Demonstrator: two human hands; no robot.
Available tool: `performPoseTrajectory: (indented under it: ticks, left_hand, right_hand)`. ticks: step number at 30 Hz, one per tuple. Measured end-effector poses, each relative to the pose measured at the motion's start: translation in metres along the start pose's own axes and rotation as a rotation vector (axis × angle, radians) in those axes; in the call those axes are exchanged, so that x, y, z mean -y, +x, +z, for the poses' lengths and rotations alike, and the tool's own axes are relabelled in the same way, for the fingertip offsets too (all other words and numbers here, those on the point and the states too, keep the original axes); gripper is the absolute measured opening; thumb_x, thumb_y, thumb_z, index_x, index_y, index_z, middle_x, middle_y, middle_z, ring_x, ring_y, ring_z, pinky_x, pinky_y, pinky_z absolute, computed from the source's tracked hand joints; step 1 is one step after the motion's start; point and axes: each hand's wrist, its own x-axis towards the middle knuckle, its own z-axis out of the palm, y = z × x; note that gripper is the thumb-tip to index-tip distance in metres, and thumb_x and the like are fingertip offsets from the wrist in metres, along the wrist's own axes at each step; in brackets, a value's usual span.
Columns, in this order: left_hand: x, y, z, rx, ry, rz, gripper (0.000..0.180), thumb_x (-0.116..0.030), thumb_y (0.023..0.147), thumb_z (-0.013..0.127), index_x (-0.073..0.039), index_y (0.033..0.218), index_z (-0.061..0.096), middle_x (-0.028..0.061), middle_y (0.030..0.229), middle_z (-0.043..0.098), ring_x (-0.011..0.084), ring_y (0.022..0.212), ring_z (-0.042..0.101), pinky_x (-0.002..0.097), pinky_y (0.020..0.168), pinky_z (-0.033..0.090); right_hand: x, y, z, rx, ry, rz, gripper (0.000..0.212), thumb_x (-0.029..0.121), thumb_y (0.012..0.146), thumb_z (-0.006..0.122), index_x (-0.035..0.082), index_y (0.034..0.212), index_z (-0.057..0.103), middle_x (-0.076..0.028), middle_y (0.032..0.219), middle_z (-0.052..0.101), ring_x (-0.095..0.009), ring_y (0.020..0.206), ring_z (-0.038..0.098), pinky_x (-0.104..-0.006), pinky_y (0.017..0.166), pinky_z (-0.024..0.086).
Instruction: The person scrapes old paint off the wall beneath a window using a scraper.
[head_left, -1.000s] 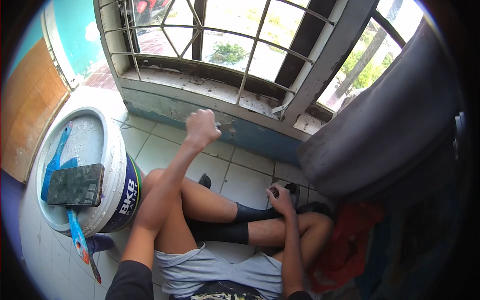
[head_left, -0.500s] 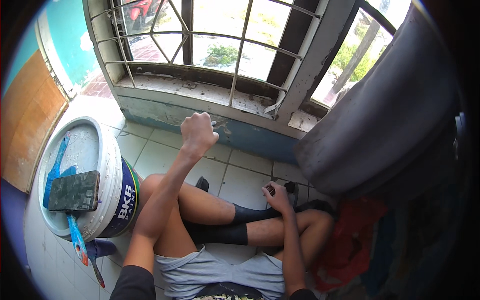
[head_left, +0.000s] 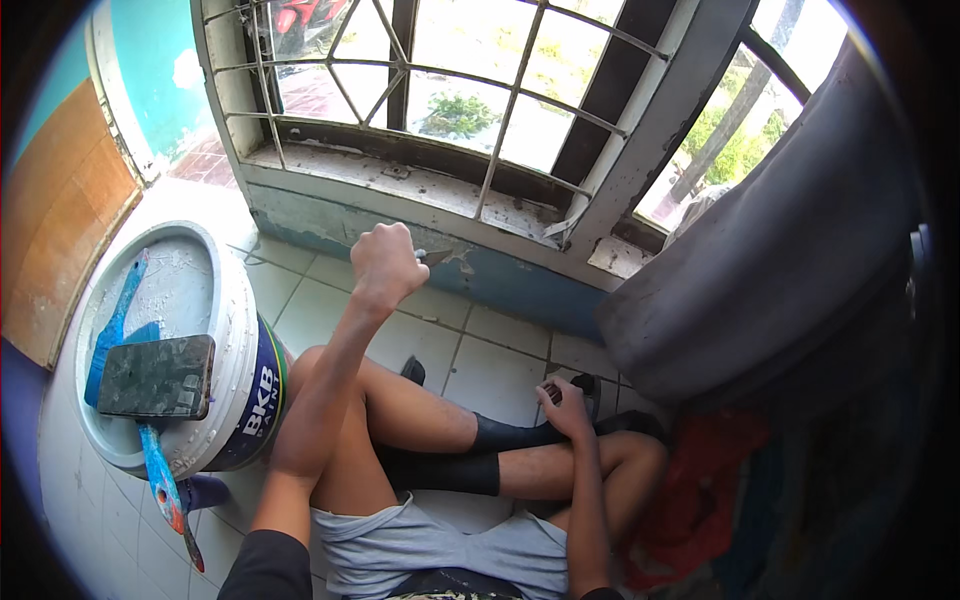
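My left hand (head_left: 388,266) is closed in a fist around a small scraper (head_left: 434,257). Its grey, tapering blade points right, against or just in front of the peeling blue wall (head_left: 350,232) under the window; contact is unclear. Most of its handle is hidden in my fingers. Lower right, my right hand (head_left: 567,408) hangs by my crossed shins with its fingers curled in. Something dark shows between them, but I cannot tell whether it is an object or shadow. A black sandal (head_left: 588,388) lies just beyond that hand.
Left of me stands a white paint bucket (head_left: 232,395). On its lid are a dark phone (head_left: 157,377) and blue-handled brushes (head_left: 160,474). A barred window (head_left: 450,72) rises ahead, a grey curtain (head_left: 760,240) hangs right, and red cloth (head_left: 690,500) lies below it.
My left hand has shifted slightly left relative to the wall, and more of the scraper's blade shows. The whole view has swung a little. My right hand stays by my shins.
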Motion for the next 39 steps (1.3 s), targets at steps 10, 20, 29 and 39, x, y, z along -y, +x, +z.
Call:
performPoseTrajectory:
  ticks: [10,20,29,39]
  left_hand:
    - [-0.041,-0.007,0.038,0.064,0.044,0.155,0.019,-0.016,0.065,0.076,-0.005,0.081,0.075,0.0180,0.085,0.073,0.0348,0.084,0.072,0.0410,0.076,0.060]
    - [-0.029,-0.008,0.081,0.025,0.219,0.168,0.008,-0.010,0.072,0.074,-0.010,0.080,0.075,0.0134,0.089,0.074,0.0287,0.087,0.074,0.0352,0.074,0.060]
    - [-0.036,-0.013,0.033,0.009,0.228,0.068,0.010,-0.011,0.070,0.076,-0.011,0.080,0.075,0.0128,0.088,0.074,0.0283,0.088,0.074,0.0350,0.075,0.060]
    - [-0.013,-0.007,0.007,-0.125,0.089,0.012,0.016,-0.016,0.068,0.077,-0.007,0.080,0.075,0.0169,0.085,0.073,0.0327,0.084,0.073,0.0377,0.075,0.059]
  right_hand:
    - [0.002,-0.004,0.002,-0.016,0.029,0.000,0.016,0.016,0.091,0.067,0.000,0.092,0.066,-0.011,0.076,0.071,-0.016,0.070,0.069,-0.0303,0.067,0.053]
    - [0.003,0.008,0.009,-0.010,-0.015,-0.031,0.016,0.016,0.091,0.068,0.000,0.089,0.066,-0.010,0.074,0.071,-0.016,0.069,0.070,-0.0296,0.066,0.053]
    - [0.014,0.004,0.002,-0.015,0.039,-0.023,0.017,0.016,0.090,0.068,-0.001,0.090,0.066,-0.011,0.075,0.071,-0.017,0.069,0.070,-0.0299,0.066,0.053]
    - [0.007,-0.005,0.008,0.002,0.055,0.039,0.017,0.015,0.090,0.068,-0.001,0.089,0.066,-0.010,0.074,0.070,-0.015,0.070,0.069,-0.0298,0.067,0.053]
